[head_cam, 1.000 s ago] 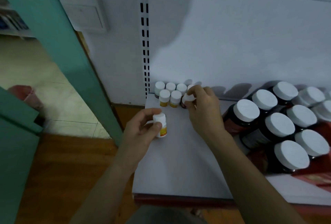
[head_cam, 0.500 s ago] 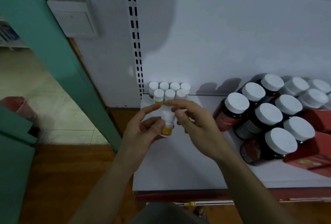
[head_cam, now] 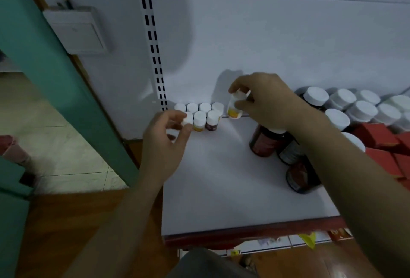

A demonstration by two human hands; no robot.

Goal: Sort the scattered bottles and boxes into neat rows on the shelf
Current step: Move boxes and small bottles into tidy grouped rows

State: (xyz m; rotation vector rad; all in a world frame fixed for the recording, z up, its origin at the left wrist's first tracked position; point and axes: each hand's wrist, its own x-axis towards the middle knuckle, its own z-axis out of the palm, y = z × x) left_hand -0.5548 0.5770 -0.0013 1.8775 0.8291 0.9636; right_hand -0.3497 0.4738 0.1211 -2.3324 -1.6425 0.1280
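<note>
White shelf (head_cam: 221,177), back-left corner: two rows of small white-capped bottles (head_cam: 199,109), upright and touching, contents hidden. Right hand (head_cam: 266,102) grips one yellow-labelled bottle (head_cam: 234,109) above the shelf, just right of the rows; long axis near vertical, cap up, leaning slightly right. Left hand (head_cam: 164,137): fingers curled at the front row's leftmost cap; whether it grips cannot be told. Large dark bottles (head_cam: 268,142) and red boxes (head_cam: 377,135) crowd the right side.

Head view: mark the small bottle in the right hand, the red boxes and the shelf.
small bottle (head_cam: 233,112), head view, yellow label.
red boxes (head_cam: 375,134), head view, top of one box.
shelf (head_cam: 221,189), head view, bare white surface.
</note>
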